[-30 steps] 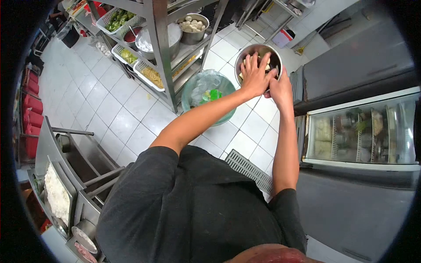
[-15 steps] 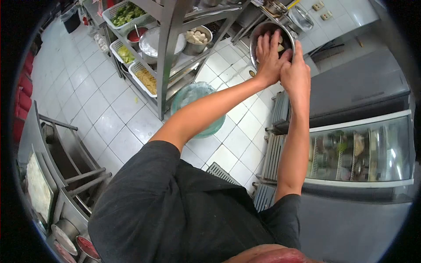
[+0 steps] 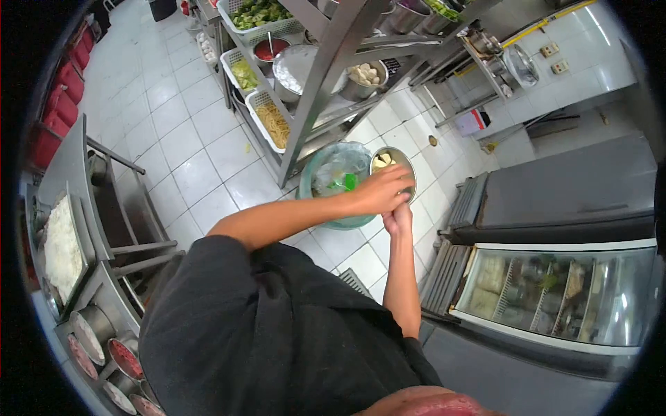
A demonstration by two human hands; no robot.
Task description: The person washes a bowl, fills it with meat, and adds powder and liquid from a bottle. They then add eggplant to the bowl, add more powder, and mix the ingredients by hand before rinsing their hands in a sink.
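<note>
My right hand [image 3: 397, 219] grips the near rim of a round metal bowl [image 3: 409, 165]. Pale yellowish chunks [image 3: 382, 161] lie at the bowl's far left side. Over the bowl's near left part is my left hand [image 3: 383, 190], its fingers curled together close to my right thumb. Whatever is inside those fingers is hidden. The bowl is beside and partly over the edge of a large green tub [image 3: 316, 171] on the floor, which has a clear plastic bag and a bright green item [image 3: 350, 182] in it.
A steel shelf [image 3: 316, 104] holds baskets of green vegetables [image 3: 258, 12] and noodles [image 3: 272, 125], plus metal pots. A glass-topped cooler [image 3: 555, 295] stands at right. At left, a steel counter [image 3: 55, 156] bears a tray of white food [image 3: 62, 249]. A drain grate [image 3: 355, 283] lies in the floor.
Both hands and the bowl have moved down and left, beside the green tub. My left hand, spread inside the bowl before, now has curled fingers. The view has shifted.
</note>
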